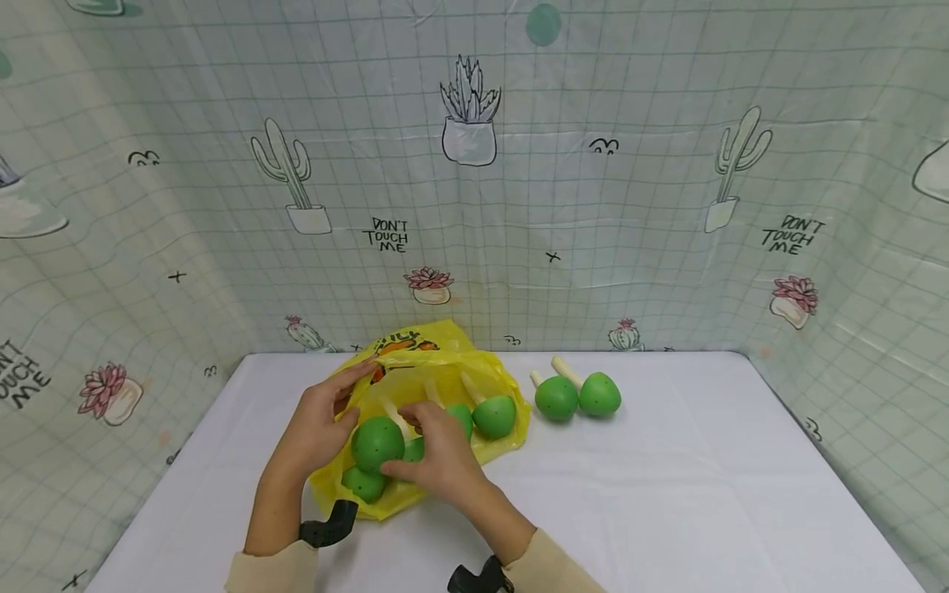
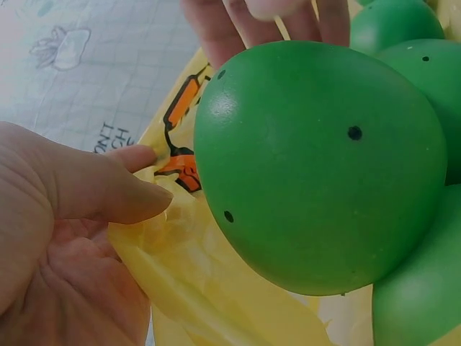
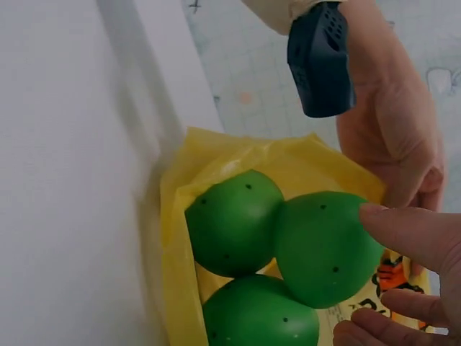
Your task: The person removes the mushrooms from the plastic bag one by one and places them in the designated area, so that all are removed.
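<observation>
My left hand [image 1: 320,428] pinches the rim of a yellow plastic bag [image 1: 482,451], thumb on one side of the film and fingers behind it. Inside the bag lie several maraca-like things with green, black-dotted round heads and cream sticks. The nearest green head [image 2: 317,166] sits on top of others, close beside the left hand. Over the bag's mouth is my right hand [image 1: 445,457]; its thumb [image 3: 403,229] touches that head's edge in the right wrist view, while its fingers stay spread and loosely bent past the head.
Two more green-headed things, a left one [image 1: 556,399] and a right one [image 1: 600,395], lie on the white-covered table [image 1: 667,494] to the right of the bag. A patterned cloth [image 1: 519,206] hangs behind and at both sides.
</observation>
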`<action>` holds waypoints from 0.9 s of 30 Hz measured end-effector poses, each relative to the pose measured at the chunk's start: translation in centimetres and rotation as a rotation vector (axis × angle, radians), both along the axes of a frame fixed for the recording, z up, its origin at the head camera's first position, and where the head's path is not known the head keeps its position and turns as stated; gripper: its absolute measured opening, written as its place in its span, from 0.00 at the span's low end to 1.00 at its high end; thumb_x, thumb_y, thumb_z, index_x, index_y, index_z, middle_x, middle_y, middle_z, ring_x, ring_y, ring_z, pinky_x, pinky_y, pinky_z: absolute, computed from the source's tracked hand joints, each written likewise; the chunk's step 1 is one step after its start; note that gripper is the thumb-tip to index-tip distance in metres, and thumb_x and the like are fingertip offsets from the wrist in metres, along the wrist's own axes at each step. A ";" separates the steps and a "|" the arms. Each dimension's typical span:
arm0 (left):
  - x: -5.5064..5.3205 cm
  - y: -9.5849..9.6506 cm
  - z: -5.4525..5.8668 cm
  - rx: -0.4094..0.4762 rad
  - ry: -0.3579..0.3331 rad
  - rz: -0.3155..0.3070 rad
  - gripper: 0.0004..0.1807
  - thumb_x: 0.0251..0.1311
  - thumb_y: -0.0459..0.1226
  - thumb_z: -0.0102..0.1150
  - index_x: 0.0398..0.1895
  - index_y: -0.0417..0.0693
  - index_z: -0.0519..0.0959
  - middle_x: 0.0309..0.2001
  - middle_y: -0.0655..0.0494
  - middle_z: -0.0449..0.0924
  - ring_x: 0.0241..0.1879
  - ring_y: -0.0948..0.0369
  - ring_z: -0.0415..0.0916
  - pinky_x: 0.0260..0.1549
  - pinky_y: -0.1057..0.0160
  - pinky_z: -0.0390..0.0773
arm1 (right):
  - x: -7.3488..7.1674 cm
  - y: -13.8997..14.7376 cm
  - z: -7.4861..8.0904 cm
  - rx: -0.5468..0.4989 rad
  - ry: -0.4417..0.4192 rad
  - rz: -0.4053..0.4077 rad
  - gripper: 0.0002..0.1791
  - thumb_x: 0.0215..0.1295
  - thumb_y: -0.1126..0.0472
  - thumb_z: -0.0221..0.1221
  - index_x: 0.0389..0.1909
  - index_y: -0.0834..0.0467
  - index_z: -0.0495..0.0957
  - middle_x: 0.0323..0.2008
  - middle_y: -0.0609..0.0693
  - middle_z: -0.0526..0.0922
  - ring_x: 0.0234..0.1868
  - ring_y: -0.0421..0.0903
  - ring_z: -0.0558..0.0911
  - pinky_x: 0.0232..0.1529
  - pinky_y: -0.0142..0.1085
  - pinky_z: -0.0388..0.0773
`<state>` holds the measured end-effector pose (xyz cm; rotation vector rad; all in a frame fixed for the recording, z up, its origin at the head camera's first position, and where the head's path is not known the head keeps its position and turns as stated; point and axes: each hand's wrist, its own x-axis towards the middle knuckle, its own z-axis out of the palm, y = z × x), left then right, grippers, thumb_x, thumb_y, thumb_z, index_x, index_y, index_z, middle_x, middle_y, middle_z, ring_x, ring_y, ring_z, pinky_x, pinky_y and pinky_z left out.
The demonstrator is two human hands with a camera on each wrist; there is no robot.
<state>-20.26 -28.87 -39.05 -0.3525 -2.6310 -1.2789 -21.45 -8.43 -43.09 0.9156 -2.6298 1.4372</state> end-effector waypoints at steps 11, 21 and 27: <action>0.0 -0.2 -0.2 0.008 0.010 -0.003 0.35 0.63 0.13 0.52 0.75 0.35 0.70 0.76 0.40 0.67 0.69 0.38 0.72 0.66 0.43 0.74 | 0.2 -1.4 -0.7 0.032 0.000 -0.010 0.37 0.55 0.56 0.80 0.63 0.63 0.77 0.58 0.54 0.81 0.56 0.51 0.81 0.58 0.39 0.82; -0.2 -0.1 -0.3 0.013 0.002 -0.005 0.35 0.63 0.13 0.53 0.75 0.35 0.70 0.76 0.40 0.67 0.69 0.38 0.71 0.66 0.41 0.73 | 0.4 -1.8 -0.9 0.045 0.043 -0.036 0.37 0.54 0.57 0.81 0.64 0.63 0.77 0.56 0.53 0.81 0.53 0.48 0.81 0.55 0.38 0.82; 0.0 -0.1 -0.2 0.012 0.009 -0.003 0.35 0.63 0.13 0.53 0.75 0.35 0.70 0.76 0.41 0.67 0.70 0.38 0.71 0.66 0.43 0.73 | 0.4 -2.2 -1.0 0.025 0.060 -0.040 0.37 0.55 0.56 0.81 0.64 0.62 0.78 0.57 0.53 0.79 0.54 0.47 0.80 0.57 0.38 0.82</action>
